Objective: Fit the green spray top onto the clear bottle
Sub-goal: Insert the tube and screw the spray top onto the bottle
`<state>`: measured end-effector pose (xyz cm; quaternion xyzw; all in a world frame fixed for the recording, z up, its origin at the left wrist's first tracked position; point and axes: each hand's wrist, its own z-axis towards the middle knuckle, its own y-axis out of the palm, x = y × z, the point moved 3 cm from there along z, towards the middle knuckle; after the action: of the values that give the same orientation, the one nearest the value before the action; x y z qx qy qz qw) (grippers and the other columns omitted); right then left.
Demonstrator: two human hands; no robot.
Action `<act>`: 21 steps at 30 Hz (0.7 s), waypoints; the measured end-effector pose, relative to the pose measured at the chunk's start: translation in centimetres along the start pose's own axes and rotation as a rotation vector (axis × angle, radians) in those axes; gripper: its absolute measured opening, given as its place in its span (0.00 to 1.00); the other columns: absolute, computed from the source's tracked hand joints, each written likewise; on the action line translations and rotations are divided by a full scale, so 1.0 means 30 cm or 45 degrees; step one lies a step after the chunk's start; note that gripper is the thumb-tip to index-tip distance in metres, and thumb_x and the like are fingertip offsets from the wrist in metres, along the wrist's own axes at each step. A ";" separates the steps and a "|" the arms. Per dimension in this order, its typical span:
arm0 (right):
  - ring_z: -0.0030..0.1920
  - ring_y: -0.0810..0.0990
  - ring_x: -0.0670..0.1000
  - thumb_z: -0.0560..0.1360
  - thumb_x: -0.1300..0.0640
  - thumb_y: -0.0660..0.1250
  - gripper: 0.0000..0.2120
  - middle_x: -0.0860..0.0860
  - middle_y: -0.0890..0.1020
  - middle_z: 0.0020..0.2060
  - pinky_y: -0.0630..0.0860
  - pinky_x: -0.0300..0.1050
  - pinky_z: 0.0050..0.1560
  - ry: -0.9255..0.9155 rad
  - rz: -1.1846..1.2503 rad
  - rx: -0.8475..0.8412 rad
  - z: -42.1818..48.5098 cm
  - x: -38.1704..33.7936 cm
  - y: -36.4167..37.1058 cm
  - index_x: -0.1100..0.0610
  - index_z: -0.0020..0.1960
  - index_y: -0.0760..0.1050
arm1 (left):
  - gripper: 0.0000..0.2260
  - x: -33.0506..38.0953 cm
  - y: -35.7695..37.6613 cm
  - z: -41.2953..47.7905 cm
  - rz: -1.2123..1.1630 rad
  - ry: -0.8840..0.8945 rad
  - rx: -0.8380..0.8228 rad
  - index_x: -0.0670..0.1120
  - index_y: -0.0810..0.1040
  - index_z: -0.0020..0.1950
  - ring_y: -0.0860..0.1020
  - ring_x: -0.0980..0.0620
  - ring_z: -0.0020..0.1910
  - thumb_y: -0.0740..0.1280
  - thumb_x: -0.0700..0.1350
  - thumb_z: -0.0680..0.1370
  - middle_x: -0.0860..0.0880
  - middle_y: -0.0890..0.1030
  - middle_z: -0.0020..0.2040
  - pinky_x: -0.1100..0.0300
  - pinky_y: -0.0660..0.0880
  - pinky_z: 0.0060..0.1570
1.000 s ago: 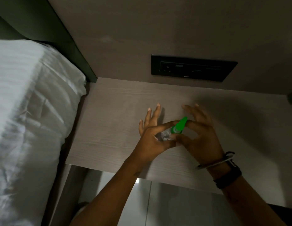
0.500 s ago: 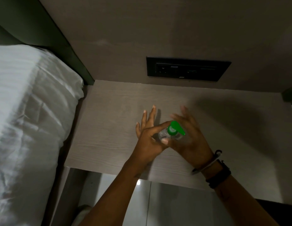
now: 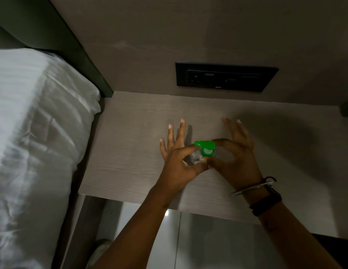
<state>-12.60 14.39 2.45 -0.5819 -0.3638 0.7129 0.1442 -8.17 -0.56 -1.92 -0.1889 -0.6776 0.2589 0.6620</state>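
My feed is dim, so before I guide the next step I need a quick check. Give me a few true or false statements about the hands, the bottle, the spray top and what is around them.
1. The left hand holds the clear bottle. True.
2. The green spray top lies alone on the bedside table. False: it sits at the bottle's neck, pinched by the right hand.
3. The spray top's nozzle points left in the head view. True.
4. The wristbands are on the left wrist. False: they are on the right wrist.
5. A black socket panel is on the wall behind the table. True.
6. The bedding lies right of the table. False: it is on the left.
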 end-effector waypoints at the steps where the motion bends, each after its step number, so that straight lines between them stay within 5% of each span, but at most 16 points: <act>1: 0.74 0.50 0.59 0.62 0.53 0.77 0.20 0.54 0.59 0.73 0.53 0.72 0.69 -0.001 0.024 -0.026 0.003 -0.004 0.001 0.49 0.53 0.78 | 0.16 -0.001 0.000 0.002 0.003 -0.005 0.000 0.57 0.80 0.45 0.34 0.56 0.76 0.66 0.66 0.66 0.54 0.47 0.80 0.46 0.30 0.72; 3: 0.74 0.49 0.59 0.66 0.50 0.74 0.19 0.54 0.57 0.73 0.52 0.73 0.69 -0.043 0.060 -0.063 0.000 -0.016 -0.002 0.48 0.56 0.76 | 0.16 -0.002 -0.002 0.006 0.009 -0.005 -0.003 0.57 0.81 0.46 0.34 0.56 0.77 0.67 0.65 0.67 0.54 0.47 0.80 0.45 0.31 0.72; 7: 0.72 0.58 0.59 0.62 0.42 0.72 0.19 0.55 0.69 0.69 0.56 0.74 0.65 -0.026 -0.093 0.057 0.006 -0.048 0.000 0.52 0.48 0.79 | 0.21 -0.010 0.004 0.003 0.038 0.007 -0.005 0.59 0.80 0.56 0.34 0.55 0.77 0.66 0.67 0.67 0.54 0.46 0.80 0.43 0.31 0.72; 11: 0.74 0.51 0.57 0.58 0.37 0.73 0.34 0.55 0.56 0.74 0.51 0.72 0.69 0.033 -0.084 0.011 0.002 -0.030 0.021 0.49 0.60 0.71 | 0.21 -0.011 0.007 0.002 0.041 -0.013 0.014 0.62 0.77 0.60 0.35 0.54 0.77 0.63 0.66 0.69 0.53 0.47 0.80 0.42 0.32 0.72; 14: 0.74 0.52 0.58 0.66 0.37 0.62 0.24 0.51 0.59 0.73 0.52 0.75 0.67 -0.064 -0.014 0.006 -0.014 -0.027 0.010 0.49 0.56 0.76 | 0.25 -0.012 0.007 0.006 0.012 0.008 -0.014 0.63 0.76 0.61 0.34 0.55 0.77 0.64 0.71 0.67 0.55 0.45 0.80 0.44 0.31 0.71; 17: 0.74 0.53 0.57 0.65 0.41 0.66 0.15 0.52 0.66 0.71 0.52 0.75 0.66 -0.047 -0.185 0.076 -0.002 -0.035 0.019 0.49 0.45 0.79 | 0.24 -0.018 0.011 0.009 0.033 0.018 -0.002 0.64 0.75 0.61 0.34 0.57 0.76 0.64 0.69 0.68 0.56 0.45 0.79 0.47 0.30 0.71; 21: 0.74 0.46 0.53 0.64 0.40 0.69 0.19 0.47 0.55 0.74 0.45 0.69 0.70 0.005 -0.125 -0.009 0.000 -0.015 0.052 0.45 0.51 0.77 | 0.21 -0.025 0.020 0.006 0.046 -0.004 0.024 0.64 0.75 0.62 0.34 0.57 0.76 0.64 0.64 0.69 0.55 0.46 0.79 0.46 0.31 0.72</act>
<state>-12.14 13.04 1.71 -0.5654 -0.3941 0.7025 0.1776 -8.36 -0.55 -2.88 -0.1946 -0.6725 0.2775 0.6579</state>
